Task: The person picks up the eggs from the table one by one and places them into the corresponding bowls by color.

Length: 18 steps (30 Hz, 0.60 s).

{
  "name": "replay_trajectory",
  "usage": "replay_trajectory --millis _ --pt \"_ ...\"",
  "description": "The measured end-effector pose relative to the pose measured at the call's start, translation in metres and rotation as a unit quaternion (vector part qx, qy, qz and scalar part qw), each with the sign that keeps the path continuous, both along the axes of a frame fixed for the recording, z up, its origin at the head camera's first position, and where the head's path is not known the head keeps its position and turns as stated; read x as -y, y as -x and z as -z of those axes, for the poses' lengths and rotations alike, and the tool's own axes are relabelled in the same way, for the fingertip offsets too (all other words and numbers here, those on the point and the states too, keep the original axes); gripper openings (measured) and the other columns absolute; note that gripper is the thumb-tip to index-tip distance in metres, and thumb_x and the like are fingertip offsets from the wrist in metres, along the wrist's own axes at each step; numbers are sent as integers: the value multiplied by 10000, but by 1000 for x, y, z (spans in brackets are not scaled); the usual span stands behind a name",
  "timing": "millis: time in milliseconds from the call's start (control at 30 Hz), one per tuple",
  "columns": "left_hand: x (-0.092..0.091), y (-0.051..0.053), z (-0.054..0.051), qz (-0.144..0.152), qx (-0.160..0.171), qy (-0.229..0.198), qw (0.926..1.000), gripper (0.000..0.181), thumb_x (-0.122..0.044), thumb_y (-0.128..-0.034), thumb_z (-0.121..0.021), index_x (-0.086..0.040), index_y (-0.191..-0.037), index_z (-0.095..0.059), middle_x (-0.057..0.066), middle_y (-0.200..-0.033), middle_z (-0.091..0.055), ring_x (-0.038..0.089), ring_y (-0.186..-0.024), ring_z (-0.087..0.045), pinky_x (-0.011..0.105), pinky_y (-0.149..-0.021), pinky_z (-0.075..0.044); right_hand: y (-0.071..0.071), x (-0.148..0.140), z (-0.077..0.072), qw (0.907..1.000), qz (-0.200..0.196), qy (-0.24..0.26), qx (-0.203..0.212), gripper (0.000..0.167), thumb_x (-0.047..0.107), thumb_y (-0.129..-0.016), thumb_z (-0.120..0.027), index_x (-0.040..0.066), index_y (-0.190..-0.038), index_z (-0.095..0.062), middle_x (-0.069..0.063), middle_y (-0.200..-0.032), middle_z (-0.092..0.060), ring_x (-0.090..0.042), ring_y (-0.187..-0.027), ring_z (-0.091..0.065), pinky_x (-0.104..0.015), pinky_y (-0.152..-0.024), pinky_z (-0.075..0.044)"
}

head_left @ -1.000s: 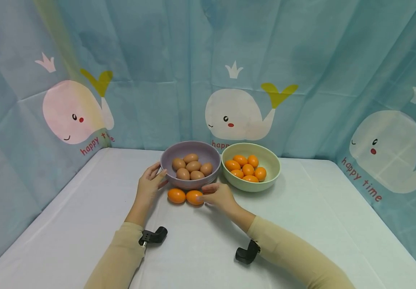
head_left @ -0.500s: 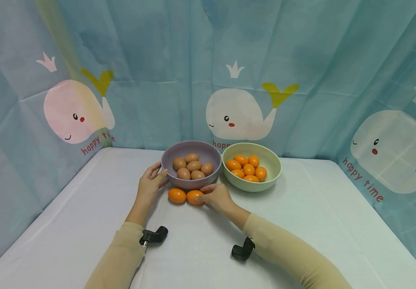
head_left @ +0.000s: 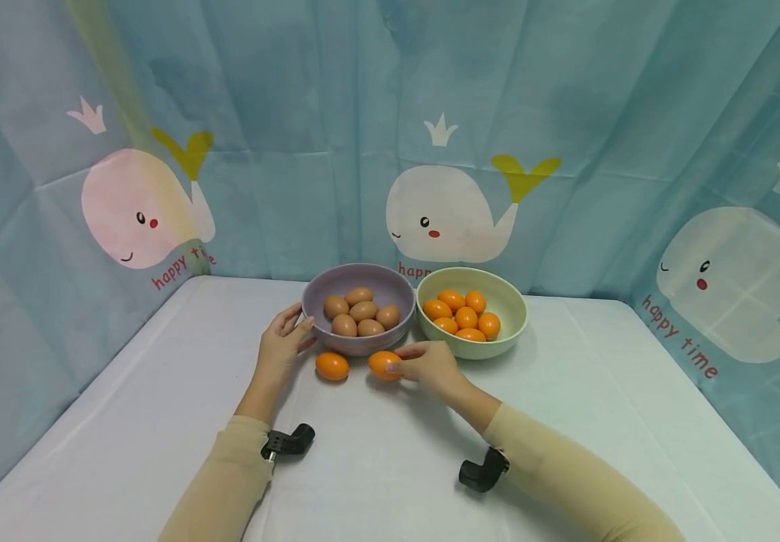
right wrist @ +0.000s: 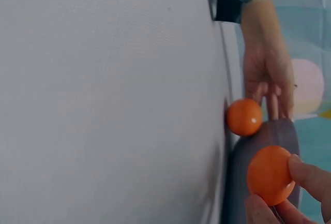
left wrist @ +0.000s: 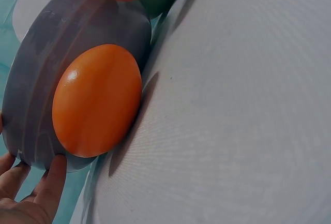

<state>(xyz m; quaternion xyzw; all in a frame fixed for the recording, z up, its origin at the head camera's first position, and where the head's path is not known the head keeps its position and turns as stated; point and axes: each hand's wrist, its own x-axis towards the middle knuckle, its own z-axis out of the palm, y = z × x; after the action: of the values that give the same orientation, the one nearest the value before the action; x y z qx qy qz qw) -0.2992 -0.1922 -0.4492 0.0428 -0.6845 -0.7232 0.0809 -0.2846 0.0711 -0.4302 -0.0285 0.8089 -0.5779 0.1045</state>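
Observation:
My right hand (head_left: pixel 431 369) pinches an orange egg (head_left: pixel 383 365) between thumb and fingers, just in front of the purple bowl (head_left: pixel 358 345). In the right wrist view this egg (right wrist: pixel 270 175) is between the fingertips, apart from the other orange egg (right wrist: pixel 244 117). That second egg (head_left: pixel 332 366) lies on the table near my left hand (head_left: pixel 280 346). The left hand's fairly straight fingers touch the purple bowl's left side; the left wrist view shows fingertips (left wrist: pixel 58 164) against its wall. Several brown eggs (head_left: pixel 363 312) lie inside the purple bowl.
A light green bowl (head_left: pixel 515 301) with several orange eggs (head_left: pixel 466 318) stands right beside the purple one. The white table (head_left: pixel 363 467) reaches back to a blue curtain (head_left: pixel 281 211) printed with whales. A black wrist mount (head_left: pixel 483 471) is strapped to the right forearm.
The right hand has moved a little to the right with the orange egg, opening a gap from the egg on the left. The left hand and both bowls stay in place.

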Motion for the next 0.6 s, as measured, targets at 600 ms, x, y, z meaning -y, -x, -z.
replay_trajectory --millis 600 --pt "1 1 2 19 15 24 10000 582 -207 -1011 -588 -84 -1533 -362 70 -1638 -287 241 -1449 -404 393 -1060 -513 12 -51 -52 9977 527 397 -130 454 210 -839 -813 -15 -1214 -693 -172 -1268 -673 -61 -855 -714 -262 -862 -622"
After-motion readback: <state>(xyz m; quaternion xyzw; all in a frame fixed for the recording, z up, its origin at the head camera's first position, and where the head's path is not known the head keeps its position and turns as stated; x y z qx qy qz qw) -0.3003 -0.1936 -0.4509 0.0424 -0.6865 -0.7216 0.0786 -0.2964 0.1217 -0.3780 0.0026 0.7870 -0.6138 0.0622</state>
